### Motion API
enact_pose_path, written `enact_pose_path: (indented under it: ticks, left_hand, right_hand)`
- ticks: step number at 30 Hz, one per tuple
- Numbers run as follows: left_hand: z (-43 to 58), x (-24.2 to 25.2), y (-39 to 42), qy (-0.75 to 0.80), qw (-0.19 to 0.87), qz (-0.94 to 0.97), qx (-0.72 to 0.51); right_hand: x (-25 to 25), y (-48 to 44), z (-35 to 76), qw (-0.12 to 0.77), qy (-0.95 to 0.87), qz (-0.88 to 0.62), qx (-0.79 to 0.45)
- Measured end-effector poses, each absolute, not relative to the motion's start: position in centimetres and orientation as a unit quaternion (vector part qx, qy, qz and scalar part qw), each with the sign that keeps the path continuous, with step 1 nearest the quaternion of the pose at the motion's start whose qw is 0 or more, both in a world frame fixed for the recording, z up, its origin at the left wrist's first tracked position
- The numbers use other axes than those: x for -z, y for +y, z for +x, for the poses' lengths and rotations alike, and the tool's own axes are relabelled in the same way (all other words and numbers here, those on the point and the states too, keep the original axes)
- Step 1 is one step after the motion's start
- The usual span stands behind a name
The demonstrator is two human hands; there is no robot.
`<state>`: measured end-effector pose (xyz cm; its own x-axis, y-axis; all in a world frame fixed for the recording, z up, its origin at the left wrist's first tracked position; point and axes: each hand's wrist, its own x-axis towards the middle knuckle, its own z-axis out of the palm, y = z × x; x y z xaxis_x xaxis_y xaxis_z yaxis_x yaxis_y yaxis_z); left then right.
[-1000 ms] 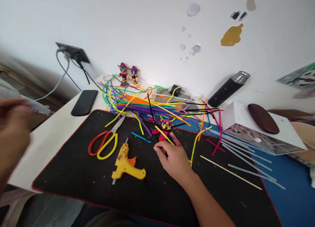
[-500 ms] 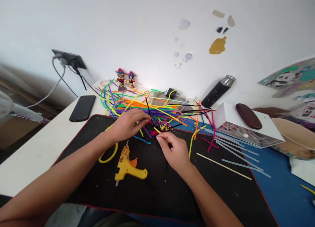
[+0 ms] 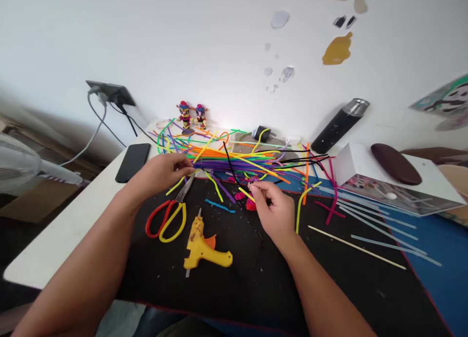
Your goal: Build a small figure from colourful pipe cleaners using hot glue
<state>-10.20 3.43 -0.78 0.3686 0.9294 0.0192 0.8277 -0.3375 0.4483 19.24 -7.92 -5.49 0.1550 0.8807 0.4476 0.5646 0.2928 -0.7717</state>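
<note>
My left hand (image 3: 164, 170) reaches into the left end of a heap of coloured pipe cleaners (image 3: 234, 159) at the back of the black mat (image 3: 226, 278), fingers pinched on strands there. My right hand (image 3: 275, 211) is closed in a pinch on a black pipe cleaner (image 3: 229, 164) that rises from the mat, right beside a small red and yellow pipe-cleaner figure (image 3: 248, 196). A yellow glue gun (image 3: 203, 244) lies just in front of both hands, and red and yellow scissors (image 3: 168, 215) lie under my left wrist.
A black phone (image 3: 133, 161) lies at the left, two small figures (image 3: 192, 114) stand by the wall, a black flask (image 3: 340, 125) leans at the back. A white box (image 3: 395, 191) with a brown case is at right. Clear glue sticks (image 3: 380, 225) and a wooden skewer (image 3: 356, 247) lie right of my hand.
My left hand came in from the far left to the pipe cleaner heap, then shifted left along it. My right hand rose slightly, pinching near the figure.
</note>
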Motion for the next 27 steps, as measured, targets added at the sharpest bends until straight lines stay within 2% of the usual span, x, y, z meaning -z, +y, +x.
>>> enact_pose_path:
  ticks: [3,7,15,20,27]
  left_hand:
    - [-9.6,0.9,2.8,0.517,0.217,0.826,-0.045]
    - [-8.6,1.1,1.9,0.506,0.196,0.839,0.032]
    - [-8.0,1.4,1.7,0.489,0.191,0.851,0.015]
    - [-6.1,1.6,0.8,0.419,0.21,0.883,0.015]
    - [-4.1,2.8,-0.1,0.378,0.164,0.911,0.032]
  right_hand:
    - [5.4,-8.2,19.2,0.487,-0.649,-0.567,-0.144]
    - [5.4,-8.4,18.8,0.464,-0.681,-0.546,-0.148]
    - [5.2,-8.6,18.9,0.485,-0.672,-0.541,-0.144]
    - [5.5,-8.3,18.8,0.478,-0.672,-0.544,-0.157]
    - [5.6,-8.3,18.8,0.457,-0.678,-0.548,-0.174]
